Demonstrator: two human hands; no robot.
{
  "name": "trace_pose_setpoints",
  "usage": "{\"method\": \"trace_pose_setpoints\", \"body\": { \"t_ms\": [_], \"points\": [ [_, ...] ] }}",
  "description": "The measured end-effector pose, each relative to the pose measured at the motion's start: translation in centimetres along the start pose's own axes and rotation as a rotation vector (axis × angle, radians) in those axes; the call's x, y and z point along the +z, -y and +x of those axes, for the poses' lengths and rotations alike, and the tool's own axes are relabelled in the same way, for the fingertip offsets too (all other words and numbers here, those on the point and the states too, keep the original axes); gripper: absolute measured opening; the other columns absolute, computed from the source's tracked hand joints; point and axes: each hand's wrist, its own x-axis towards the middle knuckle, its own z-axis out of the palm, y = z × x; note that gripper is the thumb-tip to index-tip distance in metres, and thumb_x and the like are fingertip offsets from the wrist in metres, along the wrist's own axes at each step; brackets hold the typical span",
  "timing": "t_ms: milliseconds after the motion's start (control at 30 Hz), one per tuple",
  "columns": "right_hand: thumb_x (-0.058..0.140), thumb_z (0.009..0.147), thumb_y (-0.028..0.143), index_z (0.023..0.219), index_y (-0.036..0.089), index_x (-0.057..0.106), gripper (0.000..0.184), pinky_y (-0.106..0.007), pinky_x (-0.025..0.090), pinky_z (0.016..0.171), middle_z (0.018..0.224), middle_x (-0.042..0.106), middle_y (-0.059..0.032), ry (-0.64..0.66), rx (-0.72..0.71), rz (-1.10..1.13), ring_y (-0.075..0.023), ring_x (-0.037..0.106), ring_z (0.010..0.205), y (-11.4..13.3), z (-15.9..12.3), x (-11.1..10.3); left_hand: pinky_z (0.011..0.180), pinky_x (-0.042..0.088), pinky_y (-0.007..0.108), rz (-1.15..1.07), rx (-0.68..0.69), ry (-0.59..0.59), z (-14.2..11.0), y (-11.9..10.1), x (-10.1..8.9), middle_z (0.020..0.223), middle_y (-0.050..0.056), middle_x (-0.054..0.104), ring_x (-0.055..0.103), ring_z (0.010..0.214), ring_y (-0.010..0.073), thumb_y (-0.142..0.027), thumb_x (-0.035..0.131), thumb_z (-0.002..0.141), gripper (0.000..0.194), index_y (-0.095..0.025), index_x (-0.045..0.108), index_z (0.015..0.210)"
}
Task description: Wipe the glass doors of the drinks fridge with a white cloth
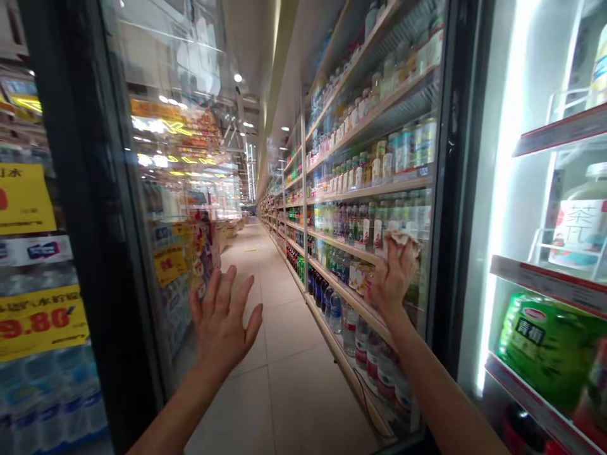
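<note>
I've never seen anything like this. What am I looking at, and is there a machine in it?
No machine here: these are a person's two bare hands. The one picture comes from a camera worn on that person's head, looking forward and down. The right hand holds a cloth at a glass pane in a dark frame. The left hand is empty and spread open; whether it touches the pane is hard to tell. Bottles show in the pane, and lit shelves on the right hold a green pack.

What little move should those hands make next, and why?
Perhaps the right hand should sweep the crumpled cloth leftward across the glass door: the cloth is near the black frame, with more pane to its left. The left hand is spread, holding nothing.
</note>
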Motion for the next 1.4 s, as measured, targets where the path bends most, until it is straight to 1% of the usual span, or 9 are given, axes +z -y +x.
{"method": "trace_pose_setpoints", "body": {
  "t_ms": [67, 200, 400, 567, 767, 933, 1100, 1300, 1400],
  "points": [
    [0.038, 0.085, 0.022, 0.131, 0.016, 0.043, 0.047, -0.055, 0.028, 0.101, 0.142, 0.03, -0.0154, 0.04, 0.006, -0.007, -0.0334, 0.024, 0.131, 0.6, 0.1, -0.1, 0.109, 0.01, 0.05, -0.005, -0.009, -0.022, 1.6, 0.5, -0.2, 0.144, 0.007, 0.027, 0.023, 0.133, 0.0269, -0.032, 0.055, 0.076, 0.066, -0.028, 0.027, 0.136],
    [0.045, 0.081, 0.023, 0.122, 0.027, 0.052, 0.042, -0.052, 0.027, 0.104, 0.133, 0.044, -0.0053, 0.246, -0.435, 0.132, -0.0289, 0.029, 0.129, 1.9, 0.2, -0.4, 0.11, 0.004, 0.051, 0.049, -0.11, 0.012, 5.1, 1.8, -0.8, 0.148, 0.007, 0.017, 0.013, 0.136, 0.0278, -0.039, 0.05, 0.08, 0.065, -0.026, 0.024, 0.137],
    [0.038, 0.084, 0.022, 0.131, 0.021, 0.042, 0.047, -0.056, 0.029, 0.1, 0.141, 0.031, -0.012, -0.002, 0.003, 0.043, -0.0328, 0.024, 0.131, 3.3, 3.7, 0.8, 0.11, 0.002, 0.052, 0.06, -0.116, 0.043, 6.4, 2.5, -1.0, 0.149, 0.006, 0.011, 0.008, 0.136, 0.03, -0.043, 0.046, 0.081, 0.064, -0.024, 0.022, 0.138],
    [0.047, 0.079, 0.025, 0.12, 0.03, 0.053, 0.042, -0.051, 0.025, 0.105, 0.131, 0.046, -0.0028, 0.222, -0.508, 0.166, -0.0271, 0.026, 0.131, 6.4, 3.5, 0.8, 0.11, 0.002, 0.051, 0.052, -0.133, 0.04, 6.2, 2.4, -0.9, 0.149, 0.006, 0.011, 0.009, 0.136, 0.0291, -0.042, 0.045, 0.082, 0.063, -0.026, 0.02, 0.138],
    [0.037, 0.084, 0.024, 0.13, 0.024, 0.043, 0.046, -0.054, 0.026, 0.102, 0.142, 0.031, -0.0092, 0.037, -0.048, 0.044, -0.0302, 0.023, 0.131, 6.2, 6.0, 1.3, 0.109, 0.006, 0.053, 0.105, -0.093, 0.022, 6.2, 2.7, -0.8, 0.148, 0.009, 0.014, 0.008, 0.137, 0.0278, -0.041, 0.045, 0.082, 0.063, -0.025, 0.02, 0.139],
    [0.046, 0.081, 0.027, 0.121, 0.031, 0.052, 0.041, -0.049, 0.024, 0.106, 0.133, 0.044, -0.0012, 0.25, -0.57, 0.159, -0.027, 0.024, 0.131, 7.9, 5.5, 1.0, 0.109, 0.007, 0.052, 0.106, -0.088, 0.01, 6.1, 2.8, -0.9, 0.148, 0.01, 0.016, 0.009, 0.137, 0.028, -0.041, 0.044, 0.082, 0.061, -0.023, 0.024, 0.138],
    [0.035, 0.086, 0.025, 0.13, 0.024, 0.044, 0.045, -0.052, 0.029, 0.1, 0.14, 0.034, -0.0094, 0.037, -0.031, 0.033, -0.0292, 0.028, 0.129, 5.9, 7.5, 1.5, 0.108, 0.008, 0.052, 0.095, -0.073, -0.009, 6.2, 2.8, -1.0, 0.147, 0.011, 0.019, 0.01, 0.137, 0.0279, -0.041, 0.045, 0.082, 0.062, -0.023, 0.025, 0.137],
    [0.044, 0.082, 0.024, 0.123, 0.031, 0.05, 0.042, -0.048, 0.024, 0.106, 0.135, 0.042, -0.0011, 0.243, -0.49, 0.126, -0.0258, 0.024, 0.132, 8.4, 5.3, 1.2, 0.108, 0.008, 0.051, 0.095, -0.076, -0.004, 6.1, 3.0, -1.0, 0.146, 0.012, 0.021, 0.011, 0.136, 0.0279, -0.041, 0.047, 0.081, 0.061, -0.021, 0.029, 0.136],
    [0.04, 0.084, 0.024, 0.125, 0.027, 0.049, 0.043, -0.052, 0.025, 0.104, 0.138, 0.038, -0.0056, 0.131, -0.235, 0.067, -0.0281, 0.024, 0.132, 5.8, 7.7, 1.7, 0.108, 0.009, 0.051, 0.098, -0.069, 0.002, 6.0, 3.0, -1.1, 0.146, 0.013, 0.022, 0.012, 0.136, 0.0278, -0.04, 0.047, 0.081, 0.059, -0.02, 0.031, 0.135]
  ]
}}
